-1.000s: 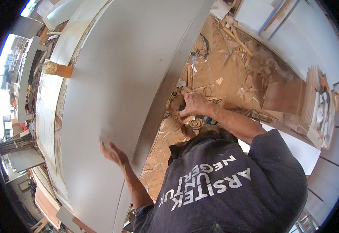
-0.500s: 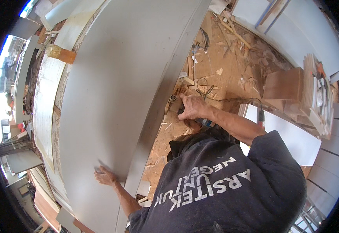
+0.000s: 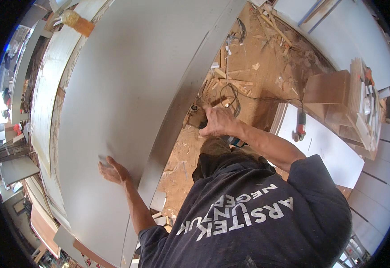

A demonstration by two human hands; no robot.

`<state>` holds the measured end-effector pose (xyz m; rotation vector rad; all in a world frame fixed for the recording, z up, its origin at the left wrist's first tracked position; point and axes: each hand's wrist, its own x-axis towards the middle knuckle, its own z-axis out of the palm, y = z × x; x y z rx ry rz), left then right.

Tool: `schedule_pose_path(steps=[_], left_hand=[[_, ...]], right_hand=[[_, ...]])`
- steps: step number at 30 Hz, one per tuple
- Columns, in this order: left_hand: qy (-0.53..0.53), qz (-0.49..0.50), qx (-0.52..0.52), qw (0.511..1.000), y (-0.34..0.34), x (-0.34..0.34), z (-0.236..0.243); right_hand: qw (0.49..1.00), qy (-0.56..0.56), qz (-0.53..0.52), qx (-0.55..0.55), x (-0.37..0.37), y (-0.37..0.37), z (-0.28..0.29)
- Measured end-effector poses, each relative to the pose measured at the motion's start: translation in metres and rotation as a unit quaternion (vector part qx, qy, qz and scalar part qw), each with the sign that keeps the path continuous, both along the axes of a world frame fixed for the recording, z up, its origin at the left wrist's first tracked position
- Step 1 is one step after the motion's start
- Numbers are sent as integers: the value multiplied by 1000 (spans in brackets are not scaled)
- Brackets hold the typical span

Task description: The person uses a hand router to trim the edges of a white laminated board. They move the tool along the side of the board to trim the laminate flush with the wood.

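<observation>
A large pale grey panel (image 3: 101, 85) fills the left-centre, with a darker long edge (image 3: 181, 100) running diagonally. My right hand (image 3: 218, 120) is wrapped round a dusty power tool (image 3: 194, 117) beside that edge; part of the tool is hidden by my fingers. Lower on the panel, my left hand (image 3: 113, 172) has its fingers apart and holds nothing; whether it touches the surface or hovers just over it, I cannot tell. My dark shirt with white lettering fills the bottom of the view.
Wood offcuts (image 3: 237, 82) and cables litter the brown floor. A red tool (image 3: 300, 127) hangs by a white board (image 3: 320, 156). Stacked boards (image 3: 362, 102) and a brown box (image 3: 324, 87) stand at right. A yellow-and-orange object (image 3: 76, 24) sits on pale planks (image 3: 47, 102) at left.
My left hand has moved leftward over the panel. My right hand and its tool have shifted slightly left, while the surroundings have shifted a little in the view.
</observation>
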<state>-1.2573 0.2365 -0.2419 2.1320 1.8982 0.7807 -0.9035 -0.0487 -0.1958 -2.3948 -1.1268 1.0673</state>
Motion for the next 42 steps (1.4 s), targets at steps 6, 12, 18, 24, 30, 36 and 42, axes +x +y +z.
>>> schedule_pose_path(steps=[6,12,18,24,30,36,42], left_hand=[[-57,-7,-3,998,0,1,-3],[-84,1,-13,996,-5,2,-3],[-128,-33,-30,991,-6,1,2],[-258,-156,-70,951,-19,-28,10],[-334,-206,-84,916,-44,-145,5],[-272,-184,-23,944,-66,-244,17],[-227,-275,100,929,-122,-260,22]], right_hand=[[1000,15,-7,-7,-56,3,-1],[1000,18,-15,5,-113,4,-4],[999,32,-8,-14,-175,9,-3],[1000,30,-7,-1,-241,15,2],[1000,-1,-9,1,-305,14,-6],[1000,25,0,-14,-363,20,-2],[1000,23,-9,12,-393,8,-10]])
